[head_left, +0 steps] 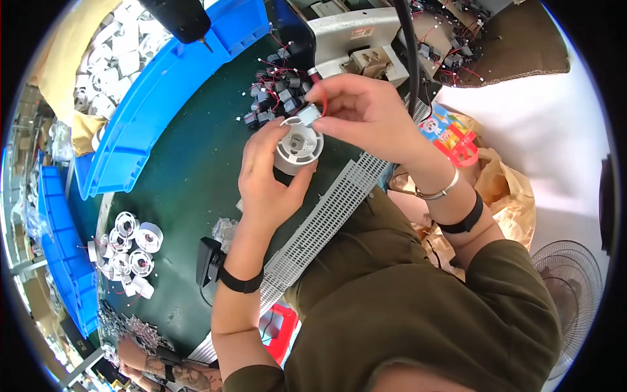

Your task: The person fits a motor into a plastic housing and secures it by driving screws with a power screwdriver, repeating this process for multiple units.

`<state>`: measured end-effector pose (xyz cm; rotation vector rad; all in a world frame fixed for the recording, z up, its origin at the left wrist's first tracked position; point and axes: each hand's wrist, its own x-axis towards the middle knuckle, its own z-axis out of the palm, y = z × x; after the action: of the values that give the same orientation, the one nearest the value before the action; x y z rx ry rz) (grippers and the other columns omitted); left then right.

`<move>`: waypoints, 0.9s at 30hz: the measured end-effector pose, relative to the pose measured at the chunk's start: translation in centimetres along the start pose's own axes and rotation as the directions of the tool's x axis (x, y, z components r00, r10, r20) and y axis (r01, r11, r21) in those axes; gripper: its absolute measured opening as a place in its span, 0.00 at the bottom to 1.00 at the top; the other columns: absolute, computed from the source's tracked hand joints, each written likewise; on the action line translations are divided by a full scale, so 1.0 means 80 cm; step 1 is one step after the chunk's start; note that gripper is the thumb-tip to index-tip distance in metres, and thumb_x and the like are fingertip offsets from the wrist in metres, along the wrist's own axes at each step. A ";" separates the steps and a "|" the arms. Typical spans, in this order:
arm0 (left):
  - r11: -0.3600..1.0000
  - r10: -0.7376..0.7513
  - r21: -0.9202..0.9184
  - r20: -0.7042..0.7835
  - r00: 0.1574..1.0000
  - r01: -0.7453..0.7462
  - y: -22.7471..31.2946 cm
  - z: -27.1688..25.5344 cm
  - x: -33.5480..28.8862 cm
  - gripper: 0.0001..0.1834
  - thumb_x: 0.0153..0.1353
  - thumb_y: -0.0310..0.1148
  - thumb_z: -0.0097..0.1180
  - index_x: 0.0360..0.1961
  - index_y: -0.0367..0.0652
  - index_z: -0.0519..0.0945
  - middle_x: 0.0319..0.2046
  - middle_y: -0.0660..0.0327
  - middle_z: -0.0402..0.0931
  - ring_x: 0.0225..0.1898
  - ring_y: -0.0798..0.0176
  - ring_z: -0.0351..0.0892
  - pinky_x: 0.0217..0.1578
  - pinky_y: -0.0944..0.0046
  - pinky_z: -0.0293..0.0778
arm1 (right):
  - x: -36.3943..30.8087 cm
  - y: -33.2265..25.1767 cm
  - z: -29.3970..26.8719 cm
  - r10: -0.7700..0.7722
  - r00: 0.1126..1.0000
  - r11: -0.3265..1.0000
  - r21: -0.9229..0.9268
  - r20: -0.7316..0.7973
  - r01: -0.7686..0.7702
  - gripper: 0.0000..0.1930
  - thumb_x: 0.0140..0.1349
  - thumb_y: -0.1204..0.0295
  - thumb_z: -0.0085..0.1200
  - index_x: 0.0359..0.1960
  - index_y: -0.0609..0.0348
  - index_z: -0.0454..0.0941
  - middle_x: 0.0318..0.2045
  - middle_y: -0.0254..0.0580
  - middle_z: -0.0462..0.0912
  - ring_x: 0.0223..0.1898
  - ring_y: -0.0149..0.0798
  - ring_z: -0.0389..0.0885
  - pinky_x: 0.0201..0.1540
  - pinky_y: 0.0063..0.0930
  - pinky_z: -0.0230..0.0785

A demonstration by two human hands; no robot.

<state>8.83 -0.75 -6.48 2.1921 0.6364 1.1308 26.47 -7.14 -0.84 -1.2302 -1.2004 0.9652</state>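
Note:
My left hand (266, 186) wraps round a white round plastic housing (300, 162) with a hollow, ringed inside, its open face turned up. My right hand (369, 114) pinches a small light-grey boxy part with a red wire (309, 115) at the housing's upper right rim. Whether that part is seated in the housing or only touching it, I cannot tell. Just beyond the hands lies a pile of small grey and black boxy parts with red wires (279, 91).
A blue bin (157, 91) of white plastic parts stands far left, below a hanging black power driver (183, 19). Several white round assemblies (132, 245) lie at left. A white perforated strip (313, 228) edges the green table (189, 163). Another person's tattooed forearm (186, 375) shows lower left.

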 end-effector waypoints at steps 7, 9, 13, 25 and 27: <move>0.974 -0.202 0.112 0.049 0.978 0.196 0.007 -0.011 -0.011 0.36 0.37 0.30 0.70 0.50 0.38 0.68 0.48 0.50 0.70 0.49 0.49 0.71 0.50 0.56 0.67 | 0.013 -0.002 0.010 -0.135 0.975 0.872 -0.446 0.174 0.201 0.14 0.48 0.80 0.59 0.39 0.60 0.77 0.33 0.37 0.77 0.32 0.30 0.77 0.36 0.22 0.71; 0.988 -0.133 0.088 0.037 0.991 0.129 0.010 -0.010 -0.008 0.37 0.37 0.30 0.70 0.50 0.38 0.67 0.48 0.50 0.69 0.49 0.49 0.71 0.49 0.56 0.67 | 0.013 0.000 0.011 -0.140 0.963 0.817 -0.522 0.231 0.244 0.14 0.48 0.79 0.60 0.38 0.59 0.77 0.33 0.37 0.77 0.32 0.33 0.77 0.34 0.23 0.70; 0.999 -0.012 0.044 0.032 0.999 0.010 0.004 -0.004 -0.006 0.37 0.37 0.29 0.70 0.51 0.37 0.66 0.47 0.51 0.69 0.47 0.49 0.71 0.46 0.57 0.69 | 0.017 0.003 0.027 -0.304 0.885 0.636 -0.616 0.353 0.465 0.10 0.46 0.77 0.60 0.32 0.58 0.76 0.29 0.39 0.73 0.30 0.41 0.75 0.32 0.30 0.69; 0.982 0.036 -0.171 -0.267 0.963 -0.084 -0.008 0.002 -0.016 0.46 0.38 0.39 0.73 0.58 0.37 0.63 0.53 0.41 0.65 0.49 0.43 0.71 0.48 0.53 0.68 | 0.034 -0.013 0.027 -0.461 0.804 0.455 -0.677 0.377 0.578 0.13 0.53 0.72 0.57 0.40 0.62 0.75 0.39 0.46 0.73 0.37 0.40 0.76 0.37 0.27 0.70; 0.982 0.184 0.068 -0.192 0.964 -0.174 -0.016 -0.004 -0.016 0.42 0.38 0.42 0.72 0.55 0.40 0.67 0.52 0.42 0.67 0.49 0.42 0.71 0.48 0.51 0.68 | 0.054 -0.047 0.039 -0.556 0.830 0.686 -0.583 -0.035 0.435 0.14 0.54 0.75 0.59 0.42 0.62 0.75 0.36 0.39 0.75 0.30 0.30 0.75 0.33 0.21 0.69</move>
<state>7.73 -0.59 -7.94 2.2330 0.5622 1.4555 23.74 -2.86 3.25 -1.2930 -1.5933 0.0505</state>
